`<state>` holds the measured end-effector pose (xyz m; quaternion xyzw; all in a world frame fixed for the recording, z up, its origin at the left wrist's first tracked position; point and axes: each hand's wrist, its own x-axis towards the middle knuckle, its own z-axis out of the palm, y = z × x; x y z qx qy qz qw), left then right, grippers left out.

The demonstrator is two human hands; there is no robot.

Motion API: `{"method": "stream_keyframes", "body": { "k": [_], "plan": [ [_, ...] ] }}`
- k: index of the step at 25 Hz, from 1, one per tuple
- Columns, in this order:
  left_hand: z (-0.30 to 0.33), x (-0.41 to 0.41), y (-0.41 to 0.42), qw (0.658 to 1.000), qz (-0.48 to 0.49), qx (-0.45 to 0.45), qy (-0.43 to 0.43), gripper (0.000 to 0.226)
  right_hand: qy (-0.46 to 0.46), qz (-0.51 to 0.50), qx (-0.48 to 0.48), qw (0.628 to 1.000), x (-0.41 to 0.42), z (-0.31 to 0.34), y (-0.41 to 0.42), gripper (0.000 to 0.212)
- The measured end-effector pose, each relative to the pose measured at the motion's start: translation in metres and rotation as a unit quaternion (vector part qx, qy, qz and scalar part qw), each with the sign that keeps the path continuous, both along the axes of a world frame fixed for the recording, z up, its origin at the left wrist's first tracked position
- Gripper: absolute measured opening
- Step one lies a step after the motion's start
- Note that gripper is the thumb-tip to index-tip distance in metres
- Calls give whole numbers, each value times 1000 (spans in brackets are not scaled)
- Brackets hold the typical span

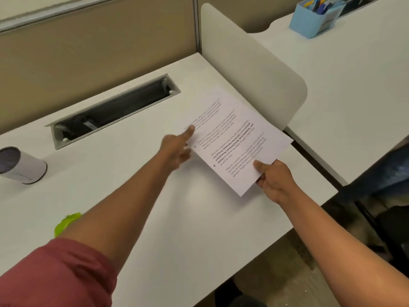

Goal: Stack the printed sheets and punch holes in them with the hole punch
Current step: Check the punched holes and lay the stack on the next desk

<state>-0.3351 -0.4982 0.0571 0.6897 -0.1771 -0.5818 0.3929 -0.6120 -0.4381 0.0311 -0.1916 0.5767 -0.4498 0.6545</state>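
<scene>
The printed sheets (234,138) lie as a white stack with black text, at an angle on the right part of the white desk (177,218). My right hand (273,180) pinches the stack's near edge, thumb on top and fingers underneath. My left hand (178,147) reaches to the stack's left edge, with its index finger stretched out and touching the paper there. A green object (66,223), which may be the hole punch, shows partly behind my left forearm at the desk's left.
A cable tray opening (115,111) is cut into the desk at the back. A white cylindrical speaker (21,165) lies at the left. A rounded white divider (254,67) borders the right side. Beyond it, a blue organiser (316,17) stands on the neighbouring desk.
</scene>
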Motion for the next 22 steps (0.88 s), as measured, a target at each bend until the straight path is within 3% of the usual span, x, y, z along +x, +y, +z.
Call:
{"method": "stream_keyframes", "body": {
  "k": [3,10,15,18,22],
  "plan": [
    [-25,-35,1,997,28,-20,65,31,-7,-20,19,1000,2,-10,-10,27],
    [-49,-54,-16,998,43,-36,-27,28,51,-34,41,997,-13,-28,-30,25],
    [-60,-53,-24,995,32,-37,-87,27,192,-86,17,977,-32,-29,-52,43],
    [-64,-57,-30,992,25,-38,-121,27,302,-36,-15,952,-40,-26,-69,38],
    [-60,-63,-35,984,-6,-48,-171,25,384,41,-35,922,-48,-25,-81,31]
  ]
}}
